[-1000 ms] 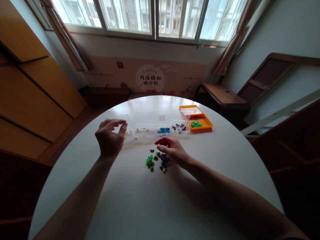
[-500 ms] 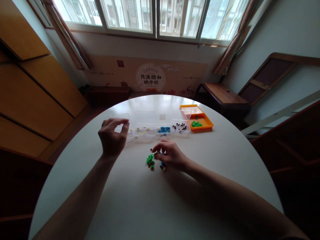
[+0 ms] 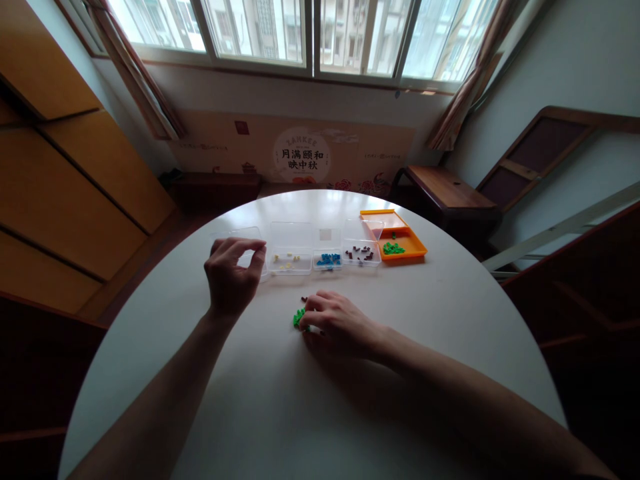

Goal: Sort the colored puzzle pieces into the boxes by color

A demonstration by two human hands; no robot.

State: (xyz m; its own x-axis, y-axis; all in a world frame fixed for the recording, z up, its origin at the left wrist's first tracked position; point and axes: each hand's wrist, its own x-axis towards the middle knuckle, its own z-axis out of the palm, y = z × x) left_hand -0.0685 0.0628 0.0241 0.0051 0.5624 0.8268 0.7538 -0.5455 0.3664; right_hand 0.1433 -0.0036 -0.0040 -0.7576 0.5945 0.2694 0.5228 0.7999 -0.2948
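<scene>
The right hand (image 3: 336,325) lay palm-down on the white bench (image 3: 280,400), fingers curled over the loose pile of small blocks (image 3: 299,317). Whether it grasped any could not be told. Green pieces showed at its 9 o'clock edge.

The left hand (image 3: 231,277), at 10 o'clock from the pile, was raised with thumb and forefinger pinched. Any held piece was too small to confirm.

At 12 o'clock stood clear boxes (image 3: 291,261) and an orange tray (image 3: 406,245), each holding a single colour, apparently for sorting.
</scene>
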